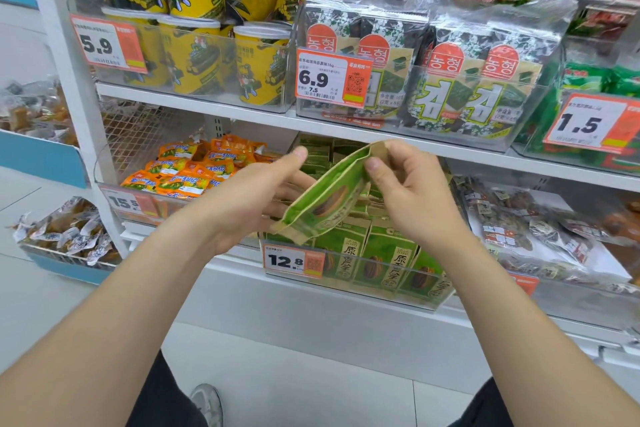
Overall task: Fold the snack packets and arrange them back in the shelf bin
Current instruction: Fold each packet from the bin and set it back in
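Note:
I hold a green and brown snack packet (329, 198) tilted in the air in front of the lower shelf. My right hand (412, 194) pinches its brown top edge between thumb and fingers. My left hand (256, 198) supports the packet from the left and behind, its fingers partly hidden by the packet. Just below stands a clear shelf bin (436, 298) holding several upright packets of the same kind (391, 256), with a 12.8 price tag (294, 261) on its front.
A bin of orange packets (187, 170) sits to the left, bagged snacks (540, 232) to the right. The shelf above carries seaweed packs (464, 87) and yellow canisters (194, 52). Low side racks hold wrapped sweets (65, 232). White floor lies below.

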### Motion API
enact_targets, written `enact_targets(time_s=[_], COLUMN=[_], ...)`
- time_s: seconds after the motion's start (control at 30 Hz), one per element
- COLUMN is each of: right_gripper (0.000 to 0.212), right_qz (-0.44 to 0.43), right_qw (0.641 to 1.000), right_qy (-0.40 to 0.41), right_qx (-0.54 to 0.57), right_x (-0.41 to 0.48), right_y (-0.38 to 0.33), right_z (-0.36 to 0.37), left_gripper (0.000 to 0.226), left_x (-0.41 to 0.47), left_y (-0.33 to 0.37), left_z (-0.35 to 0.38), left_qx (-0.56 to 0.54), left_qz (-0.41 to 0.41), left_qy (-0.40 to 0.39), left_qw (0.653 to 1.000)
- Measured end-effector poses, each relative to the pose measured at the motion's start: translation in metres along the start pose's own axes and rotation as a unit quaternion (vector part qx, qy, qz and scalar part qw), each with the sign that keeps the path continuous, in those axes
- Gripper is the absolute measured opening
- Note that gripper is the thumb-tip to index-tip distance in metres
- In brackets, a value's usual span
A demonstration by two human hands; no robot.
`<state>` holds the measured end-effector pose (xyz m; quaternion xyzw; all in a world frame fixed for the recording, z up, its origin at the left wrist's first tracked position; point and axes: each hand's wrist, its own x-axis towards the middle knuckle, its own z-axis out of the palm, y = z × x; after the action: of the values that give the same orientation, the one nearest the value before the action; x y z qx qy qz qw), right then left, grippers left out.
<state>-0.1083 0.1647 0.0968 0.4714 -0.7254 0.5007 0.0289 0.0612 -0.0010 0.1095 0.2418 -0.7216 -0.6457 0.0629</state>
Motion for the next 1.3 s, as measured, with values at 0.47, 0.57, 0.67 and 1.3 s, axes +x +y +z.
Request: enact_targets(time_s=[0.47, 0.57, 0.67, 1.3], right_gripper=[0.031, 0.032, 0.036, 0.031], right_qz=[0.060, 0.047, 0.001, -0.064], right_qw=[0.980, 0.979, 0.989, 0.953], right_qy=[0.174, 0.193, 0.147, -0.137], right_qx=[0.070, 0.034, -0.012, -0.262], right_x=[0.009, 0.013, 0.017, 0.045], right_y=[-0.006, -0.006, -0.007, 0.015], right_z=[0.006, 0.009, 0.015, 0.064], left_gripper=[0.023, 0.013, 0.017, 0.080], left_x=[0.028, 0.039, 0.053, 0.084], left_y=[-0.012, -0.020, -0.027, -0.044], left_z=[-0.025, -0.038, -0.044, -0.051], left_qx=[0.137, 0.213, 0.301, 0.339], left_qz=[0.130, 0.079, 0.050, 0.088], left_qy=[0.198, 0.162, 0.111, 0.154], left_qw=[0.962, 0.960, 0.946, 0.924])
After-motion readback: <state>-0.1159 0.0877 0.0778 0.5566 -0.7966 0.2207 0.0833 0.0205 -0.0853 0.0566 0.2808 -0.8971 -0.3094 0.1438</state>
